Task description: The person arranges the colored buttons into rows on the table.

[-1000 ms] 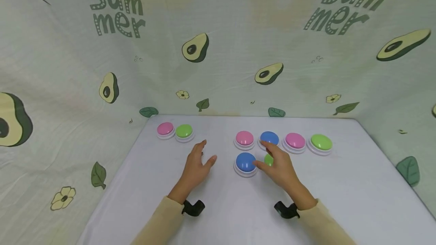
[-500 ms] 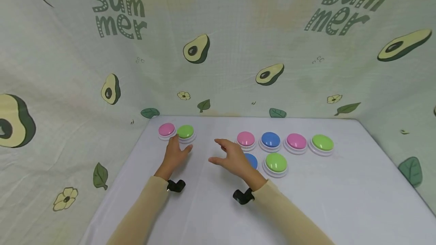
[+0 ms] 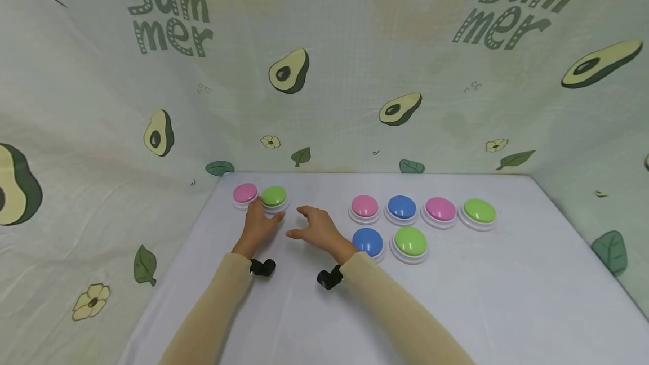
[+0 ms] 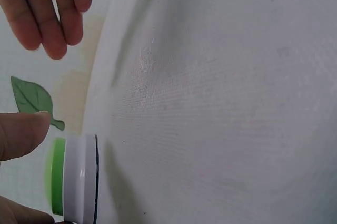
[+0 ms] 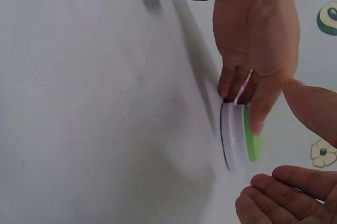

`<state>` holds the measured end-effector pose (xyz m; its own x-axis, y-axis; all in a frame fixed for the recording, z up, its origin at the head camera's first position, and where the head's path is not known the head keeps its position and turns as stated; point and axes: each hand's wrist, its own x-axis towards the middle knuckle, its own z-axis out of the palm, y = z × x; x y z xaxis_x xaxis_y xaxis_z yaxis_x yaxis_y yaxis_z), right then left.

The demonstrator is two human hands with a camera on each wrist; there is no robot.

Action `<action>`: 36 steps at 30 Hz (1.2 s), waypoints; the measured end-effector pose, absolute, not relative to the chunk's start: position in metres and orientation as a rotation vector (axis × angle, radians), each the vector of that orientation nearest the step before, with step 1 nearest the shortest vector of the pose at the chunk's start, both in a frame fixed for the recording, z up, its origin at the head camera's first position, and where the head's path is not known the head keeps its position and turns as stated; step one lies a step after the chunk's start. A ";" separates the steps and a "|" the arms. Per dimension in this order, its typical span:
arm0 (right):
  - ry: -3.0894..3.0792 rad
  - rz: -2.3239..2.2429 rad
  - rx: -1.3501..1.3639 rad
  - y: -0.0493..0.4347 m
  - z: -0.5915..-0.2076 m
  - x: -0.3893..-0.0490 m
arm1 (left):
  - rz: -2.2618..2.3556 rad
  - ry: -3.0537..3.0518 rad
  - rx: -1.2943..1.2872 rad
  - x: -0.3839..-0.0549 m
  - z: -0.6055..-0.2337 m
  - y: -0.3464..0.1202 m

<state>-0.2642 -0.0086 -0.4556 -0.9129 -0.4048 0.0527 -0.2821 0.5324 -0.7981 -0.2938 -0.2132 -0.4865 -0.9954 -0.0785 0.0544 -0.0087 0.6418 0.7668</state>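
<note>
A person's right hand [image 3: 320, 231], wide and empty, swings nearer the left hand [image 3: 258, 226], whose thumb and fingers stand parted at the green button [image 3: 274, 195] just ahead, bringing both hands near it

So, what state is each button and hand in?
Left pink button: upright
Left green button: upright
Middle pink button: upright
Right pink button: upright
Back blue button: upright
Front blue button: upright, partly hidden
Front green button: upright
Right green button: upright
Left hand: by left green button, contact unclear
Right hand: holding nothing
</note>
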 end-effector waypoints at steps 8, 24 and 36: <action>2.623 -1.325 -0.505 -0.014 -0.469 -0.276 | -1.321 -2.807 0.114 -0.304 -0.488 -0.216; 2.611 -1.407 -0.432 -0.029 -0.490 -0.294 | -1.431 -2.773 0.150 -0.315 -0.499 -0.221; 2.618 -1.421 -0.443 -0.039 -0.494 -0.306 | -1.373 -2.832 0.126 -0.312 -0.504 -0.217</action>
<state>-0.3056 -0.0395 -0.4936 -0.9485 -0.3159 0.0250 -0.1930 0.5136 -0.8360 -0.3122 -0.2170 -0.5038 -0.9968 -0.0682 -0.0426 -0.0756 0.6167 0.7836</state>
